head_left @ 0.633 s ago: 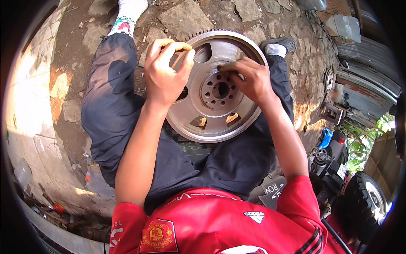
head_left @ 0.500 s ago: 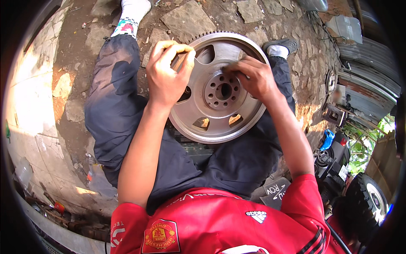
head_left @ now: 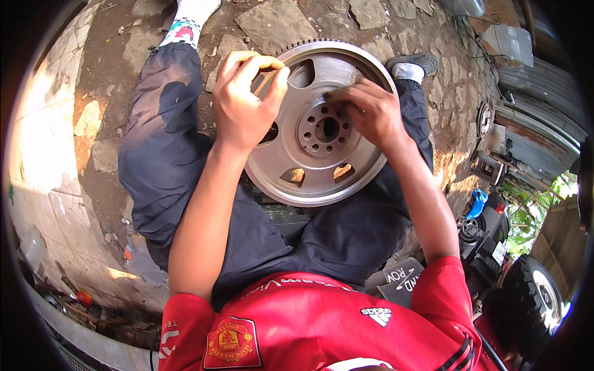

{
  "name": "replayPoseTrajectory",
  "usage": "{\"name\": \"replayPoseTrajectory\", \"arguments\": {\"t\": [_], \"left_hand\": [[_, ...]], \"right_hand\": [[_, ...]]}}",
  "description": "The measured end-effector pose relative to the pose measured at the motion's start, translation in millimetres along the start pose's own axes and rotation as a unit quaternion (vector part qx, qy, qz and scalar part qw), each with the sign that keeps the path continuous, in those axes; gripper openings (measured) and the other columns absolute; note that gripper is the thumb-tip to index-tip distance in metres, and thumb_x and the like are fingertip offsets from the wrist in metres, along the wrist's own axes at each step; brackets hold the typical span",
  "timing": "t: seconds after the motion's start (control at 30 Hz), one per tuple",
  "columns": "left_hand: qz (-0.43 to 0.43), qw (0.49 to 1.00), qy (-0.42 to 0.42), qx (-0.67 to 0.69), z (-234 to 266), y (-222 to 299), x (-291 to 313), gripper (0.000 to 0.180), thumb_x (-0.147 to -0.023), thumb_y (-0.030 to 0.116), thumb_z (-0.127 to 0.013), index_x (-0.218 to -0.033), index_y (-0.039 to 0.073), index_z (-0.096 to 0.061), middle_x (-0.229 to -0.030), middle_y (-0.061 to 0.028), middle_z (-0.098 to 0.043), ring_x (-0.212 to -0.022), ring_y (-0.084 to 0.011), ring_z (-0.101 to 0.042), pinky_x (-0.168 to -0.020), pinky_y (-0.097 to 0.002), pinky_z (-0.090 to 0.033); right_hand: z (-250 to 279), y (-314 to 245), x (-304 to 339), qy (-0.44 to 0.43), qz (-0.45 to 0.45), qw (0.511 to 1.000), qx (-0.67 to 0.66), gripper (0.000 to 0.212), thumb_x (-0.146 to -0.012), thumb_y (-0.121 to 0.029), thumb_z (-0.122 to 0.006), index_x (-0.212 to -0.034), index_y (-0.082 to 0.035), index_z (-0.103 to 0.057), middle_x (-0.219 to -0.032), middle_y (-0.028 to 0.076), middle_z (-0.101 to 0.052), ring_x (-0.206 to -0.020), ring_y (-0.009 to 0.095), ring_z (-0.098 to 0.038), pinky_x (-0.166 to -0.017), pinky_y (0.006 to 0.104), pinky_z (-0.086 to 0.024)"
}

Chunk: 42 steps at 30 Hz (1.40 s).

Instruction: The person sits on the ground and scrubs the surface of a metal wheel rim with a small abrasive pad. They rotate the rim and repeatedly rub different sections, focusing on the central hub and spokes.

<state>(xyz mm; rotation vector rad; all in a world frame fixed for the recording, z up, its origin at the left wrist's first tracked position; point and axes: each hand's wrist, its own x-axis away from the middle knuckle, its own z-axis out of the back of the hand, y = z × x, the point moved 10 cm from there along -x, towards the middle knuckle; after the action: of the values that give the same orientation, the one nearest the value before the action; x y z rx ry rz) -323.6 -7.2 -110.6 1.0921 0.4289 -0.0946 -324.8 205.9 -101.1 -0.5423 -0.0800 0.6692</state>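
Note:
A grey metal flywheel (head_left: pixel 286 151) with a toothed edge rests between my legs, its face toward me. Round its hub is a ring of bolt holes, with larger cut-out windows farther out. At the upper left rim, my left hand (head_left: pixel 246 102) is closed with thumb and forefinger brought together at the flywheel's edge, which it seems to grip. My right hand (head_left: pixel 371 114) lies over the face just above and right of the hub, fingers bent and pressed together. Its fingertips look dark; whatever they hold is hidden.
Stone paving (head_left: pixel 272 28) and dirt spread beyond my feet. Along the right stand corrugated metal sheets (head_left: pixel 538 105), a dark machine with a blue bag (head_left: pixel 478 203), and a black-tyred wheel (head_left: pixel 538 290). Tools and clutter (head_left: pixel 83 300) lie at the lower left.
The flywheel sits slightly higher in the picture. My right fingers have shifted a little over its face, while my left hand keeps nearly the same place at the rim.

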Motion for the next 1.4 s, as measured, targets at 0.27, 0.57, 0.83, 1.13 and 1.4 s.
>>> {"name": "replayPoseTrajectory", "arguments": {"t": [0.27, 0.57, 0.83, 1.13, 1.4], "left_hand": [[-0.003, 1.0, 0.002, 0.008, 2, -3, 1, 0.01, -0.089, 0.008, -0.082, -0.096, 0.004, -0.077, -0.101, -0.0131, -0.072, -0.097, -0.0311, -0.072, -0.085, -0.0418, -0.059], [-0.019, 1.0, 0.003, -0.008, 4, 0, 1, 0.014, -0.093, 0.015, -0.083, -0.097, 0.002, -0.078, -0.097, -0.0138, -0.074, -0.096, -0.0322, -0.072, -0.086, -0.0426, -0.058], [-0.019, 1.0, 0.005, -0.015, 6, -4, -1, 0.017, -0.095, 0.017, -0.082, -0.099, 0.001, -0.078, -0.098, -0.0143, -0.075, -0.097, -0.0325, -0.073, -0.088, -0.0427, -0.058], [-0.034, 0.999, -0.006, -0.034, 4, -5, -1, 0.016, -0.096, 0.016, -0.08, -0.101, 0.001, -0.077, -0.1, -0.0136, -0.075, -0.096, -0.0313, -0.073, -0.089, -0.0416, -0.057], [-0.012, 1.0, -0.014, -0.025, 5, -7, 0, 0.015, -0.096, 0.016, -0.079, -0.1, 0.001, -0.077, -0.101, -0.0133, -0.075, -0.097, -0.0303, -0.073, -0.09, -0.0414, -0.057]], "right_hand": [[7, 17, 48, 0.081, -0.115, 0.99, 0.027, 0.031, -0.081, 0.002, -0.076, -0.108, -0.012, -0.081, -0.093, 0.009, -0.075, -0.087, 0.031, -0.074, -0.077, 0.0413, -0.061], [-1, 16, 100, 0.229, -0.3, 0.926, -0.018, 0.018, -0.085, -0.008, -0.086, -0.103, -0.006, -0.082, -0.094, 0.014, -0.08, -0.085, 0.031, -0.079, -0.076, 0.0369, -0.061], [-6, 5, 122, 0.284, -0.284, 0.915, -0.034, 0.018, -0.086, 0.0, -0.08, -0.103, -0.003, -0.079, -0.094, 0.013, -0.08, -0.086, 0.03, -0.079, -0.078, 0.0376, -0.062], [-14, 0, 140, 0.318, -0.341, 0.883, -0.047, 0.017, -0.088, -0.002, -0.08, -0.105, -0.004, -0.078, -0.094, 0.013, -0.081, -0.087, 0.03, -0.08, -0.078, 0.038, -0.062], [-5, 4, 124, 0.335, -0.308, 0.89, -0.037, 0.016, -0.088, 0.0, -0.079, -0.103, -0.002, -0.075, -0.091, 0.014, -0.079, -0.086, 0.032, -0.08, -0.076, 0.0386, -0.061]]}}
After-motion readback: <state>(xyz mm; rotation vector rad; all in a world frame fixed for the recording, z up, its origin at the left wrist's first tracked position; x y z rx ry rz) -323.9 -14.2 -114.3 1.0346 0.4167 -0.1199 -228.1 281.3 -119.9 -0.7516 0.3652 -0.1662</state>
